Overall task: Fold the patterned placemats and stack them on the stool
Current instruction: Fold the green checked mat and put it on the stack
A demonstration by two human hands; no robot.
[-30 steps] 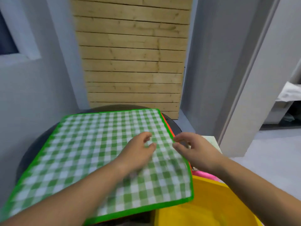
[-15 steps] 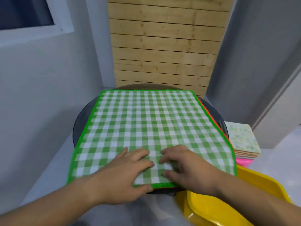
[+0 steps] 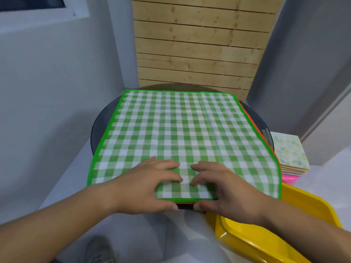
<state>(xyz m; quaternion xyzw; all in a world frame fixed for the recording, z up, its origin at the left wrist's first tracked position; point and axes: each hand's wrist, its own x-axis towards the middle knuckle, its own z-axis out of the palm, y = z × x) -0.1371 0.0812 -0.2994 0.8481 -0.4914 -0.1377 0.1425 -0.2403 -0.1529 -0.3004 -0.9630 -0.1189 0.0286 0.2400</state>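
Nearest, a yellow tray (image 3: 266, 234) is sitting at the right. The left hand (image 3: 150, 184) and right hand (image 3: 222, 188) are pinching the near edge of the green checked placemat (image 3: 176, 130), thumbs underneath, fingers on top. It is lying spread over a red-edged placemat (image 3: 254, 124) on the round dark counter (image 3: 98, 126). Folded placemats (image 3: 288, 154) are lying stacked at the right.

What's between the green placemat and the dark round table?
A red-edged mat: in the head view its edge peeks out along the green placemat's right side and near edge, over the table.
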